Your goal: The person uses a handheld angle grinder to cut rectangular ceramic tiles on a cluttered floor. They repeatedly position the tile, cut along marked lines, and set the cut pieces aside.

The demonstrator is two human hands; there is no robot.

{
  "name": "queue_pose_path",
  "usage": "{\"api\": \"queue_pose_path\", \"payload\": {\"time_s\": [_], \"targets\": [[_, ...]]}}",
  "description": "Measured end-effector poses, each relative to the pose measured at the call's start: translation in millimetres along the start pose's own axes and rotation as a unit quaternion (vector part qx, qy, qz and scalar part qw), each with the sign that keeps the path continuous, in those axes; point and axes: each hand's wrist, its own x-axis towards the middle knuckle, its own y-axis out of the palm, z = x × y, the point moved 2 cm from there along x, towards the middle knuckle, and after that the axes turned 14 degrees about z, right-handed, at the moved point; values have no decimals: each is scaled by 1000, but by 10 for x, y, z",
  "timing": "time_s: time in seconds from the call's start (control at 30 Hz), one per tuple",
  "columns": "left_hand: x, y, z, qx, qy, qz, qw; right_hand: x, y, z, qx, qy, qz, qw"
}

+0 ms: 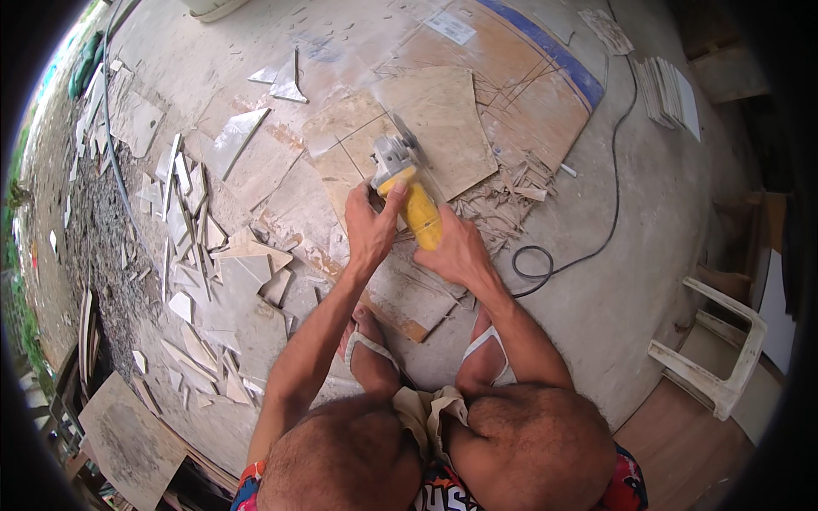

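I hold a yellow angle grinder (417, 206) with a grey metal head and disc guard over a square beige tile (452, 119). My left hand (372, 223) grips it near the head, thumb on the yellow body; my right hand (453, 249) is wrapped round its rear part. The disc sits on or just over a dark straight line on the tile, though contact cannot be made out. The tile lies on dusty, scored boards (528, 77) with a blue edge at the top right, and chipped debris (511, 192) lies beside it.
Broken tile pieces (192, 221) are strewn at left. A black cord (579, 260) loops across the floor at right, near stacked offcuts (669, 94) and a white plastic stool (724, 341). Gravel (85, 213) borders the concrete at far left. My sandalled feet (368, 349) flank the lower boards.
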Motion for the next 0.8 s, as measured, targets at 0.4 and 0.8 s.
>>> {"api": "queue_pose_path", "payload": {"time_s": [0.4,0.8], "targets": [[313,-176,-11,-8,6,-17,1000,286,-112,221,-6,2,3,1000],[144,-115,-63,-6,12,3,1000,176,-41,99,-13,-7,-2,1000]]}}
